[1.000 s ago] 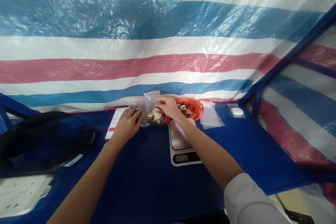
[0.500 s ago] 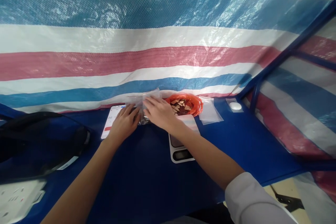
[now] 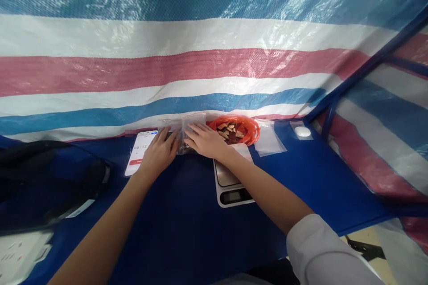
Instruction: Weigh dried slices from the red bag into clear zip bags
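Observation:
At the back of the blue table, a clear plastic zip bag (image 3: 194,119) with dark contents lies between and under my hands. My left hand (image 3: 161,148) rests on the bags' left part, palm down, fingers spread, beside a phone (image 3: 135,160) with a timer on its screen. My right hand (image 3: 204,141) lies over the bag with its fingers stretched out flat. Just right of it stands an orange-red bowl-like holder (image 3: 252,131) with brown, chip-like pieces (image 3: 230,129) in it. A white kitchen scale (image 3: 230,176) sits under my right forearm. The fingers partly hide the bag's contents.
Flat clear bags (image 3: 270,140) lie right of the orange holder, and a white oval object (image 3: 302,132) on a small clear sheet is farther right. A black strap-like item (image 3: 103,178) and a white power strip (image 3: 23,254) are at left. A striped tarp (image 3: 200,67) hangs behind.
The view has tilted and shifted slightly. My right hand lies a little flatter over the bag; otherwise both hands stay at nearly the same place.

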`<state>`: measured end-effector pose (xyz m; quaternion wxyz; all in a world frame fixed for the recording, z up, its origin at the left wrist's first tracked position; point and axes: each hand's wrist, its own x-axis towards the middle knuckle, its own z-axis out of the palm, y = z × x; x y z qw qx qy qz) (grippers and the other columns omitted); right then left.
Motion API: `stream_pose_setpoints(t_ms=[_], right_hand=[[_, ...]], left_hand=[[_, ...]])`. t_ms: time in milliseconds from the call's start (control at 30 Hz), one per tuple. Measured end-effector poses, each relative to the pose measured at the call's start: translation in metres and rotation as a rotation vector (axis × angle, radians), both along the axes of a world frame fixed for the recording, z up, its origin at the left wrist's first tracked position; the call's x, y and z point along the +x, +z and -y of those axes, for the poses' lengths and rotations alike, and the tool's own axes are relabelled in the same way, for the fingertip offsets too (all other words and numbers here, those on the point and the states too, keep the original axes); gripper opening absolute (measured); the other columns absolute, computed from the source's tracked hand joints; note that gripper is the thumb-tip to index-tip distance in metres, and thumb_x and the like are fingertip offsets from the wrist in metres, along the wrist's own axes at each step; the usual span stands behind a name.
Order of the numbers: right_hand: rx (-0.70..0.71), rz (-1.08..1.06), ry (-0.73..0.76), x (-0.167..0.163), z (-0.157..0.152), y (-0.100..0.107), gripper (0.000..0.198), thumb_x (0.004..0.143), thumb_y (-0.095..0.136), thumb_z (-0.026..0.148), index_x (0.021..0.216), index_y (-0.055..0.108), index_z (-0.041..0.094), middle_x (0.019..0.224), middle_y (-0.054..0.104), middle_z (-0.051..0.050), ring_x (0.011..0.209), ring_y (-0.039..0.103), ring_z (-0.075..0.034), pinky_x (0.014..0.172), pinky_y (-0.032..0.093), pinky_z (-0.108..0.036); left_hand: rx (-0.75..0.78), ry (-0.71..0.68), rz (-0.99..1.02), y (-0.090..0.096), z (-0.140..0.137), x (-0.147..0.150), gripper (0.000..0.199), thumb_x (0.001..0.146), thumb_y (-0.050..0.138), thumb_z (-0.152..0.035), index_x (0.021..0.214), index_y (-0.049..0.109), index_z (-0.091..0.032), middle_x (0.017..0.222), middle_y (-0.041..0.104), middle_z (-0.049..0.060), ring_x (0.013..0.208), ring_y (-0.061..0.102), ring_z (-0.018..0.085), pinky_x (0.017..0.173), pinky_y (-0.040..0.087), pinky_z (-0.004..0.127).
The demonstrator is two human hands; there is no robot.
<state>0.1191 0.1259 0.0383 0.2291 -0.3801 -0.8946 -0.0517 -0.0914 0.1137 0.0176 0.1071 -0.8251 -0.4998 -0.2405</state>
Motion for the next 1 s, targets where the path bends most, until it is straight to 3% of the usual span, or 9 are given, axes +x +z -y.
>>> stream_pose_setpoints(t_ms=[267, 533, 767, 1000], right_hand=[[0.030, -0.024, 0.041, 0.003, -0.004, 0.001, 0.044, 0.107, 0.039, 0.036, 0.131, 0.064, 0.010, 0.141, 0.062, -0.015, 0.131, 0.057, -0.028, 0.117, 0.039, -0.043], [-0.004, -0.200, 0.009, 0.023, 0.023, 0.013, 0.039, 0.106, 0.041, 0.037, 0.127, 0.068, 0.019, 0.140, 0.064, -0.005, 0.138, 0.052, -0.020, 0.120, 0.035, -0.035], [-0.021, -0.367, -0.058, 0.087, 0.056, 0.000, 0.034, 0.101, 0.050, 0.030, 0.124, 0.071, 0.020, 0.135, 0.068, -0.007, 0.135, 0.056, -0.022, 0.117, 0.042, -0.039], [-0.082, -0.423, -0.311, 0.174, 0.093, -0.023, 0.033, 0.100, 0.051, 0.035, 0.121, 0.072, 0.023, 0.132, 0.070, -0.006, 0.127, 0.063, -0.021, 0.105, 0.054, -0.033]], left_hand=[[-0.033, 0.014, 0.035, 0.002, -0.001, -0.001, 0.045, 0.102, 0.037, -0.036, 0.128, 0.063, -0.011, 0.140, 0.058, 0.022, 0.135, 0.051, 0.037, 0.113, 0.044, 0.057], [-0.037, 0.051, 0.137, 0.017, 0.009, 0.006, 0.046, 0.100, 0.037, -0.038, 0.131, 0.062, -0.016, 0.140, 0.060, 0.018, 0.135, 0.051, 0.035, 0.115, 0.040, 0.057], [0.019, 0.053, 0.227, 0.029, 0.050, 0.033, 0.039, 0.100, 0.043, -0.037, 0.126, 0.064, -0.018, 0.130, 0.065, 0.015, 0.125, 0.059, 0.030, 0.111, 0.045, 0.051], [0.022, 0.032, 0.247, 0.006, 0.095, 0.072, 0.035, 0.100, 0.045, -0.033, 0.122, 0.067, -0.018, 0.125, 0.070, 0.012, 0.121, 0.061, 0.027, 0.109, 0.047, 0.045]])
